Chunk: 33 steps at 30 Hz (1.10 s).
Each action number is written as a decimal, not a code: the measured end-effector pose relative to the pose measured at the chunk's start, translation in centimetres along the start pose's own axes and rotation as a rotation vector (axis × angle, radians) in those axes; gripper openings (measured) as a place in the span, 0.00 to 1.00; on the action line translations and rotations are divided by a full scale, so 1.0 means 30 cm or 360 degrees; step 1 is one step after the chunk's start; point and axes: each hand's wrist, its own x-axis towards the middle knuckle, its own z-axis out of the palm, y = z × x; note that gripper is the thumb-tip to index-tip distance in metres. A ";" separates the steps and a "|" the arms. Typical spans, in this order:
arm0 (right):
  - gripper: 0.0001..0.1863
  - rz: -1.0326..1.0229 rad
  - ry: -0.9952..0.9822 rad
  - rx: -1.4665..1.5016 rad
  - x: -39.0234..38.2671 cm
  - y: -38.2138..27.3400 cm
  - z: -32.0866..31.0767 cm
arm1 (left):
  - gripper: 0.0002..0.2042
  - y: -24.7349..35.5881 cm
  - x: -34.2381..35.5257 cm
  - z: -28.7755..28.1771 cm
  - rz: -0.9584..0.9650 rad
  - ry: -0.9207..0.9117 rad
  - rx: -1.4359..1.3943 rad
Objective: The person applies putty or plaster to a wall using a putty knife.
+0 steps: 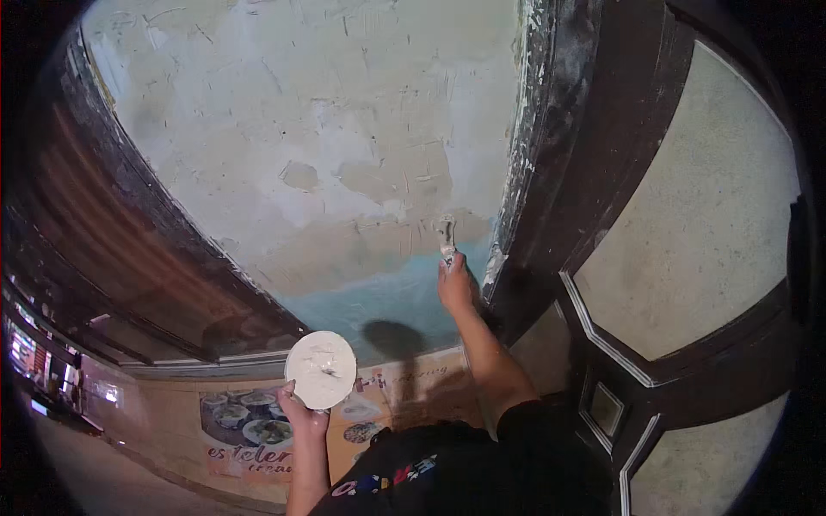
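My right hand (456,284) is closed round the handle of a putty knife (446,234), whose blade is at the wall panel (344,129). That panel has patchy off-white filler over most of it, with bare beige areas and a turquoise strip (379,292) along its lower part. Lower left, my left hand (305,419) grips the edge of a round white plate (295,365). Pale putty (322,371) covers its face, with a dark mark near the middle. The plate is held apart from the wall.
Dark wooden frames border the panel, the right one (525,146) streaked with white. A brown wooden surface (163,232) lies left. Below, a printed food banner (249,430) shows behind my left forearm. Cream panels in dark trim (602,361) stand at right.
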 end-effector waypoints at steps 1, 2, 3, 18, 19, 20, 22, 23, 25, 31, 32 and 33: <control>0.19 -0.0001 -0.0016 0.0005 -0.008 0.005 0.007 | 0.29 -0.003 -0.006 -0.002 -0.0008 0.0031 -0.0022; 0.19 0.0065 -0.0084 0.0052 -0.017 0.010 0.013 | 0.29 -0.006 -0.011 -0.001 -0.0013 0.0057 -0.0051; 0.19 0.0132 -0.0151 0.0098 -0.029 0.016 0.017 | 0.29 -0.009 -0.008 -0.003 -0.0006 0.0070 -0.0051; 0.18 -0.0038 -0.0145 0.0061 -0.028 0.054 -0.072 | 0.28 -0.037 -0.024 0.046 -0.0027 -0.0010 0.0027; 0.19 0.0116 -0.0302 -0.0066 -0.044 0.062 -0.076 | 0.27 -0.034 -0.025 0.055 -0.0047 -0.0044 0.0021; 0.19 0.0094 -0.0305 -0.0051 -0.071 0.207 -0.010 | 0.27 -0.052 -0.019 0.078 0.0006 0.0097 0.0083; 0.19 0.0128 -0.0307 -0.0009 -0.169 0.241 0.017 | 0.27 -0.039 -0.032 0.066 -0.0011 0.0037 0.0033; 0.19 0.0174 -0.0295 0.0021 -0.184 0.246 0.019 | 0.27 -0.038 -0.037 0.067 -0.0049 -0.0032 -0.0012; 0.19 0.0211 -0.0320 0.0047 -0.156 0.208 0.015 | 0.27 -0.038 -0.035 0.072 -0.0043 0.0059 -0.0008; 0.18 -0.0319 -0.0014 0.0151 -0.006 0.014 -0.007 | 0.27 -0.043 -0.009 0.032 -0.0149 -0.0148 -0.0028; 0.20 -0.0156 -0.0164 0.0067 -0.032 0.061 0.013 | 0.27 -0.052 -0.023 0.074 -0.0086 0.0040 -0.0001; 0.22 0.0007 -0.0313 -0.0015 -0.068 0.108 0.029 | 0.27 -0.054 -0.040 0.109 -0.0085 0.0021 0.0018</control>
